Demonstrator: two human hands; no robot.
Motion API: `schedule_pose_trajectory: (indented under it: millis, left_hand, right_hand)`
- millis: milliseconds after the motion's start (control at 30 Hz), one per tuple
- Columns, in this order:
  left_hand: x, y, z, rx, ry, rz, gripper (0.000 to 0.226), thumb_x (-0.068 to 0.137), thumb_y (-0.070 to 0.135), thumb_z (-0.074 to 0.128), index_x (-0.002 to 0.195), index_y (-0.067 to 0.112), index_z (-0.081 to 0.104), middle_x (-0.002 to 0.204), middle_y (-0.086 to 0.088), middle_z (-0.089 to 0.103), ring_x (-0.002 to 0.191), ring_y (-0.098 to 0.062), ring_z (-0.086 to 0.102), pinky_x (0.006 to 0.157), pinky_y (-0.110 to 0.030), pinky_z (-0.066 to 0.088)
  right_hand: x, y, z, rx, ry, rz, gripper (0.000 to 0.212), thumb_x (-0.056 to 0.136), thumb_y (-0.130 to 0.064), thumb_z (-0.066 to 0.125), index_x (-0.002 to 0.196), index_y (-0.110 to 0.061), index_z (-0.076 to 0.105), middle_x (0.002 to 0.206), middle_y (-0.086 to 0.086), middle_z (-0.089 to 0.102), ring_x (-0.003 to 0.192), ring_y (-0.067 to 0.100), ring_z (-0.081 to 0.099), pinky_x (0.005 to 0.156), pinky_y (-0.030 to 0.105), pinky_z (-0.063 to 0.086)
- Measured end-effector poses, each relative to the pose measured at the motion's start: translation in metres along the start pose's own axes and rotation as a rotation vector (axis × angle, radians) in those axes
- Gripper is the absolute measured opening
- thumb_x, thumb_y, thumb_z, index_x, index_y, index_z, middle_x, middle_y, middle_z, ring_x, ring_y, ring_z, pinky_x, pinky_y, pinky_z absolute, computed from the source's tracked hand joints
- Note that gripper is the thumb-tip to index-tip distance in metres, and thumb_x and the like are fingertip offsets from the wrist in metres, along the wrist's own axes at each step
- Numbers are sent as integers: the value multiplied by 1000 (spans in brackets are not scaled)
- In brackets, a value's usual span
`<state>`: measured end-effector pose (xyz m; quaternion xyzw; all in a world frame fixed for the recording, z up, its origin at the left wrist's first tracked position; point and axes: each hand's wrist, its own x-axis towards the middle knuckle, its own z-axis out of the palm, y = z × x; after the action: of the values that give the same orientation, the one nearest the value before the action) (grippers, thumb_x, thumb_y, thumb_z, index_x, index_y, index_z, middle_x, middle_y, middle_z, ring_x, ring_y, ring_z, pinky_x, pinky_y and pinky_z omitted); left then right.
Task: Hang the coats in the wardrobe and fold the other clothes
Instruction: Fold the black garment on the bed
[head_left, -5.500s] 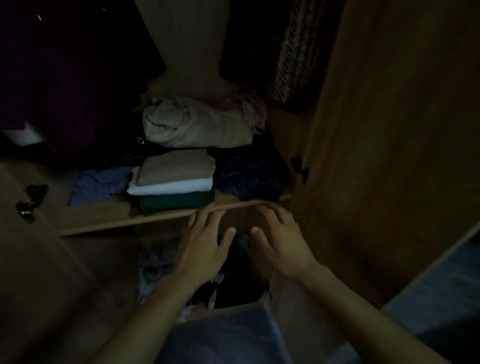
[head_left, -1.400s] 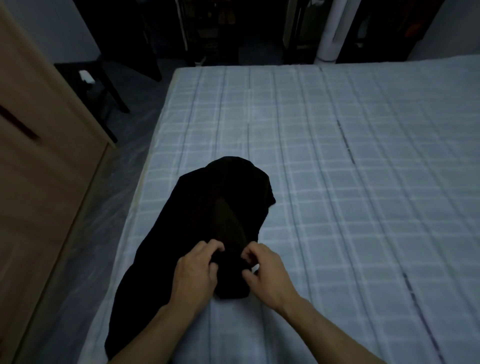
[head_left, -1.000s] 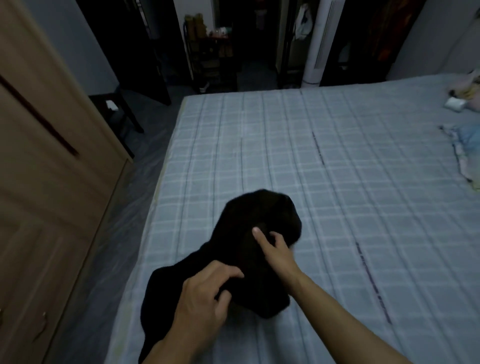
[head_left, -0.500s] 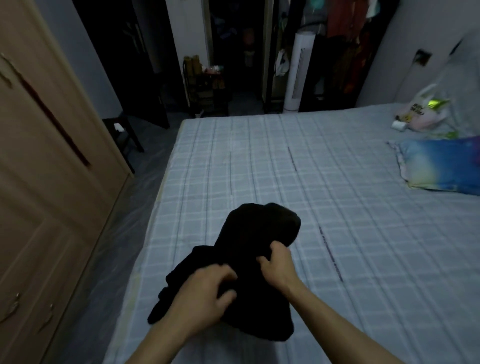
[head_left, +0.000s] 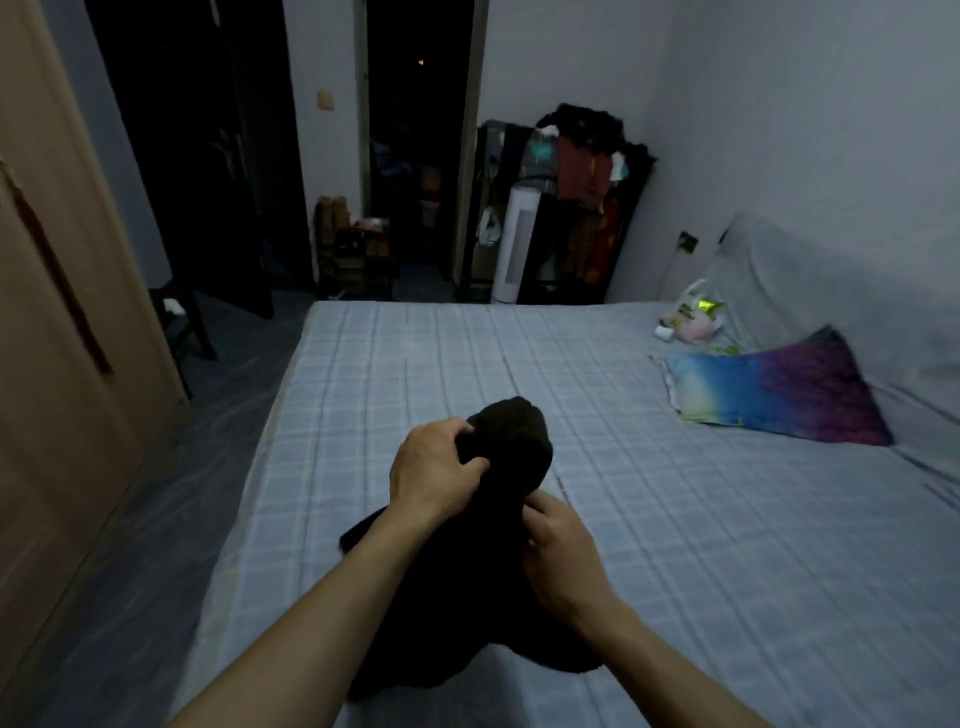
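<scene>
A black garment (head_left: 511, 457) is bunched up over the near left part of the bed (head_left: 675, 519), which has a pale blue checked sheet. My left hand (head_left: 434, 470) grips the cloth near its raised upper end, fingers curled into the fabric. My right hand (head_left: 558, 545) grips the garment lower down on its right side. The garment's lower part spreads dark between my forearms, and its shape is hard to make out in the dim light. The wooden wardrobe (head_left: 57, 364) stands along the left edge, its doors seen at an angle.
A colourful blue and purple pillow (head_left: 774, 395) lies at the right of the bed, with a plastic bag (head_left: 693, 314) behind it. A rack hung with clothes (head_left: 582, 171) and a white tower fan (head_left: 514, 244) stand beyond the bed's far end. A dark stool (head_left: 179, 322) is on the floor by the wardrobe.
My head has tilted up, showing more of the room. My left hand has moved up to the garment's top end, and both hands have lifted the cloth off the sheet.
</scene>
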<state>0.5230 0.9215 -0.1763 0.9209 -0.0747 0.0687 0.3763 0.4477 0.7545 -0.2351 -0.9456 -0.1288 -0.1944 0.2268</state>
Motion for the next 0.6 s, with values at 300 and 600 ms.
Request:
schedule_pose_trajectory:
  millis: [300,600]
  left_hand:
    - [-47,0,2,-257,-2,69,20,83,21,70,100,32,68,98,1,65,93,-12,60,89,-33,50]
    - [-60,27,-61,-358,-169,271,27,79,31,67,105,34,66,100,1,65,98,-19,64,92,-44,52]
  right_hand:
    - [-43,18,-40,312,161,374,38,78,-44,76,111,-28,66,97,-16,65,89,5,63,68,21,52]
    - [-30,49,-39,670,-10,503,97,75,-39,83,150,-28,23,150,-10,37,135,11,39,105,26,37]
